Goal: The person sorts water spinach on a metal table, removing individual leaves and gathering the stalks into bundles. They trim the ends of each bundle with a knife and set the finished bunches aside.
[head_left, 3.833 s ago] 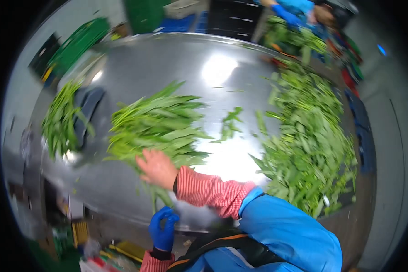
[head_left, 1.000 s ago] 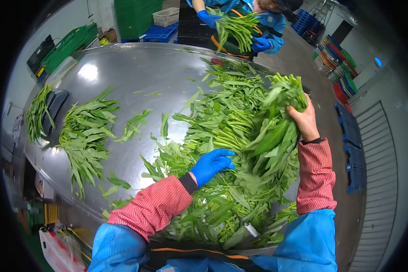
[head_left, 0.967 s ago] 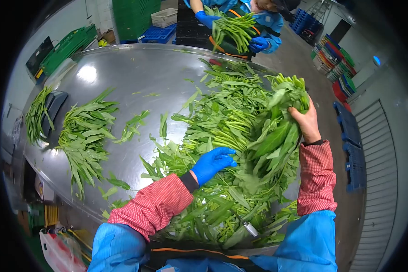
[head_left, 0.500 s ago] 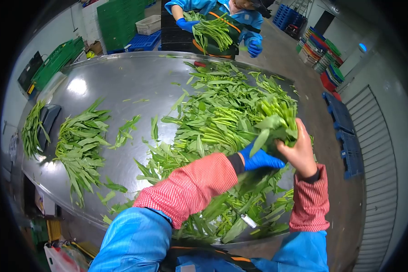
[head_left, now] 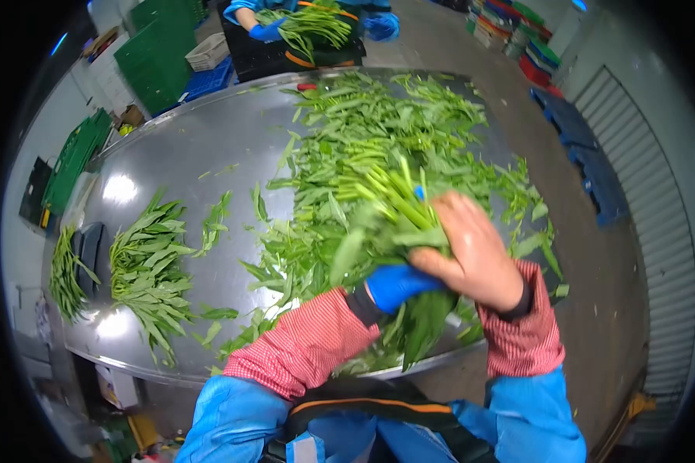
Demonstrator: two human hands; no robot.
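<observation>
A bunch of leafy greens, which looks like water spinach, is gripped between both hands above the near right part of the table. Its cut stems point up and away, and its leaves hang below the hands. My left hand, in a blue glove, is closed around the lower part; leaves hide some of its fingers. Bare, my right hand wraps the bunch from the right, thumb across the front. Behind and under them spreads a loose pile of the same greens.
On the metal table, a laid-out bunch lies at left, beside another bunch on a dark tray-like object. Across the table, a co-worker's blue-gloved hand holds greens. Blue pallets stand at right.
My right hand has moved left and down with the bunch, closer to my left hand. The whole view has shifted, and some greens now show at the table's right edge.
</observation>
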